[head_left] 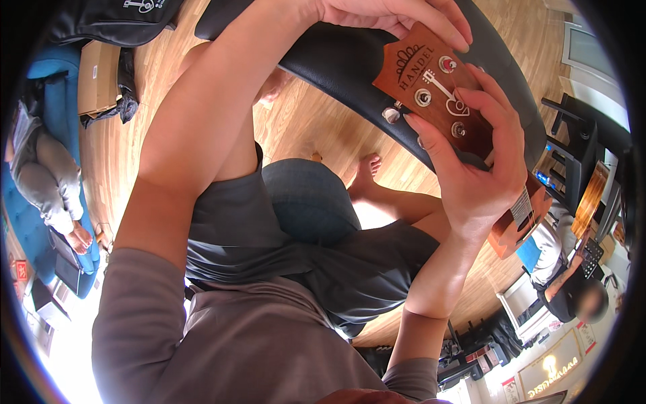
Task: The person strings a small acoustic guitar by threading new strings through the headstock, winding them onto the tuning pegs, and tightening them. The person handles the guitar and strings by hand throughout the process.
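A wooden headstock [413, 70] with silver tuners, white and black markings lies over a curved black padded surface [323, 81]. My left hand [404, 15] grips its top end from above, fingers bent over the far edge. My right hand [481, 168] is closed around the lower right part of the headstock, with the thumb beside the tuners on the near side and fingers curled over the other side. The small instrument's light-wood body [506, 239] shows below, behind my right hand and wrist, which hide most of the neck.
I sit on a dark blue round seat [303, 202], a bare foot on the wooden floor [155, 81]. At left are a person [54, 175] on a blue sofa [20, 202] and a cardboard box [97, 77]. At right another person [558, 276] sits by a stringed instrument [592, 188] and black furniture.
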{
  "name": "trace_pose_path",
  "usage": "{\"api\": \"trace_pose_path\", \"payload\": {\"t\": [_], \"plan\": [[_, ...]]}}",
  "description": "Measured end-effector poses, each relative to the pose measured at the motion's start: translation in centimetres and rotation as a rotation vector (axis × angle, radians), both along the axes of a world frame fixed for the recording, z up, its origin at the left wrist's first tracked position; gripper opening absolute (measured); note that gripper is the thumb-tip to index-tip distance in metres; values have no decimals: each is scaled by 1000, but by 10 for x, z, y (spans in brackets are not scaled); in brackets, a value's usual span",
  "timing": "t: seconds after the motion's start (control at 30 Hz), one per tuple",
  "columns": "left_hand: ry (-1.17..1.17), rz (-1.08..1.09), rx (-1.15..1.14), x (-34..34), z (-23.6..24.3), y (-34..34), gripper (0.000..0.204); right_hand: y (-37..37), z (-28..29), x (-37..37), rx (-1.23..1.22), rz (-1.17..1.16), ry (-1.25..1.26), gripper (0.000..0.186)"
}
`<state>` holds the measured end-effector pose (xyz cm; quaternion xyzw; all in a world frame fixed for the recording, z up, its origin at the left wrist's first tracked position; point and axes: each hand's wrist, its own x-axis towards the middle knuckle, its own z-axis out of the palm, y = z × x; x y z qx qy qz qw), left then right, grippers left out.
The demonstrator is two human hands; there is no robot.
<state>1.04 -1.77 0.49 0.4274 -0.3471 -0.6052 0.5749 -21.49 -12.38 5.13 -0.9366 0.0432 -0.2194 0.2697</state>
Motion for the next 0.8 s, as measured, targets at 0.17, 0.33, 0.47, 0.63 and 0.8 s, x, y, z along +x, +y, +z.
{"api": "trace_pose_path", "payload": {"t": [0.17, 0.33, 0.47, 0.63, 0.8], "plan": [[111, -56, -90, 6, -3, 3, 37, -2, 0, -1, 55, 37, 4, 49], [125, -83, -163, 3, -13, -3, 39, 0, -1, -2, 124, 46, -19, 50], [142, -96, -188, -3, -18, -17, 41, -2, -3, -6, 114, 17, 4, 50], [24, -1, -68, -11, -5, -11, 40, -2, 1, -5, 76, 35, 11, 49], [-104, -19, 100, -3, 4, -3, 38, -1, 2, -4, 68, 12, 17, 47]]}}
